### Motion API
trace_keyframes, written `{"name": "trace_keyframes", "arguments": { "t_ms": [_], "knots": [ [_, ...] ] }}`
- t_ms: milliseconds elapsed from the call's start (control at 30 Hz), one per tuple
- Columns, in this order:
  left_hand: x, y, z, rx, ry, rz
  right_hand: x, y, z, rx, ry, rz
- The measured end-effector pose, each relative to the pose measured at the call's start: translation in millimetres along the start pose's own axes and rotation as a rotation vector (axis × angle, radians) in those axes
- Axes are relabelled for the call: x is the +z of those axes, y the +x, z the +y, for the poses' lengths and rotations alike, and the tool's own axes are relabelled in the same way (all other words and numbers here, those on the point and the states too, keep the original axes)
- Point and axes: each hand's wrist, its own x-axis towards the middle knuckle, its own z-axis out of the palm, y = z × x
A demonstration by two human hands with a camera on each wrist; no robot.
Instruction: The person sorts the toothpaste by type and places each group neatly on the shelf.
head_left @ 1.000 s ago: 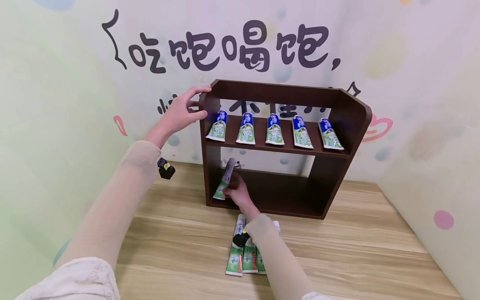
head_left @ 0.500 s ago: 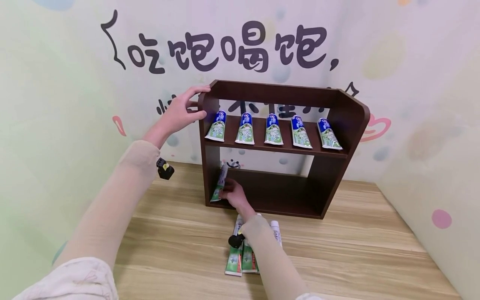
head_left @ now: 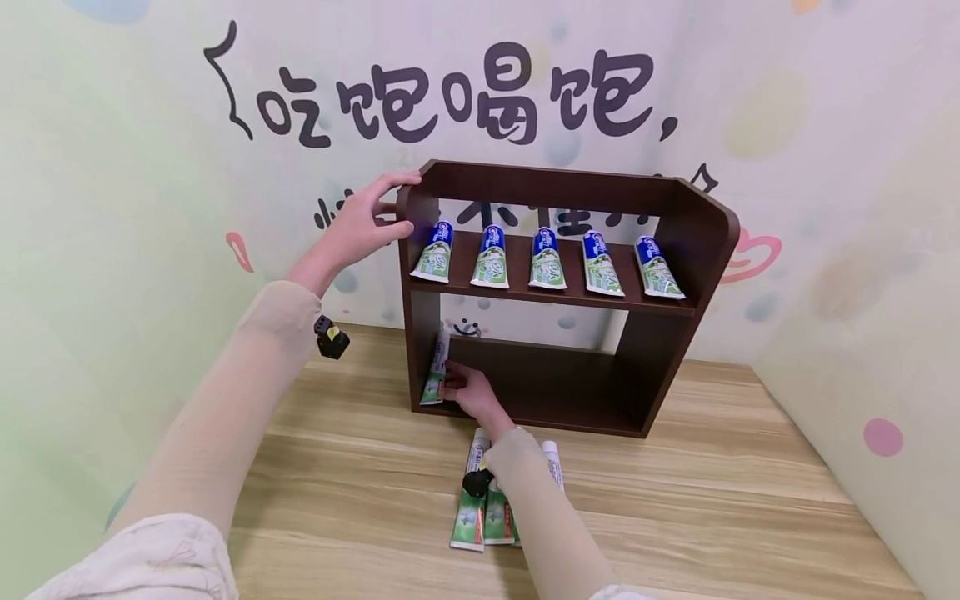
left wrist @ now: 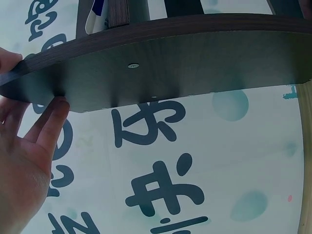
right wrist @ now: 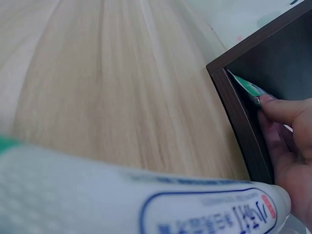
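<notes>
A dark brown two-tier shelf (head_left: 555, 182) stands on the wooden table. My left hand (head_left: 356, 229) grips its upper left corner; in the left wrist view, two fingers (left wrist: 56, 117) press the outer face of the side panel. Inside the lower tier, at the far left, my right hand (head_left: 474, 393) holds a green-and-white toothpaste tube (head_left: 435, 367). That tube lies leaning back by the left wall. From the right wrist, its green end (right wrist: 248, 87) shows between thumb and panel; the rest is mostly hidden.
Several blue-and-green toothpaste tubes (head_left: 492, 257) sit in a row on the upper tier. More green-and-white tubes (head_left: 468, 521) lie on the table before the shelf, partly under my right forearm. A printed wall (head_left: 825, 167) stands behind.
My right hand has lowered the toothpaste tube and moved it left, against the lower tier's left wall. The left hand keeps its place on the shelf corner.
</notes>
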Motion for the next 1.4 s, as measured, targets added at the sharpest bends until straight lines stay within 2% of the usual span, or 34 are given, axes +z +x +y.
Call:
{"name": "trace_keyframes", "arguments": {
  "t_ms": [100,300,533,600,700,933,1033,1200,1400],
  "knots": [
    [0.6,1.8,-1.8,0.005,-0.007,-0.003,-2,-1.2,1,0.005,0.0,-0.012],
    [-0.7,-5.7,11.8,0.01,-0.004,-0.004,-9,-7.5,-2,0.026,0.055,-0.112],
    [0.7,7.6,-18.4,0.038,-0.003,0.019,-11,-5.0,1,0.045,0.039,-0.152],
    [0.4,7.5,-17.8,0.036,0.002,0.018,-12,-4.8,0,0.042,0.022,-0.159],
    [-0.2,5.6,-12.9,0.024,0.0,0.012,-11,-4.2,1,0.03,0.005,-0.162],
    [-1.4,-3.9,9.0,0.008,-0.009,-0.007,-10,-3.2,4,0.02,-0.016,-0.154],
    [-0.7,-1.2,3.2,0.007,-0.007,-0.004,-10,-3.1,4,0.011,-0.027,-0.159],
    [0.1,6.2,-14.5,0.015,0.002,0.004,-10,-2.7,3,0.011,-0.033,-0.161],
    [-0.1,7.8,-18.4,0.019,0.003,0.008,-9,-3.6,2,0.014,-0.04,-0.151]
  ]
}}
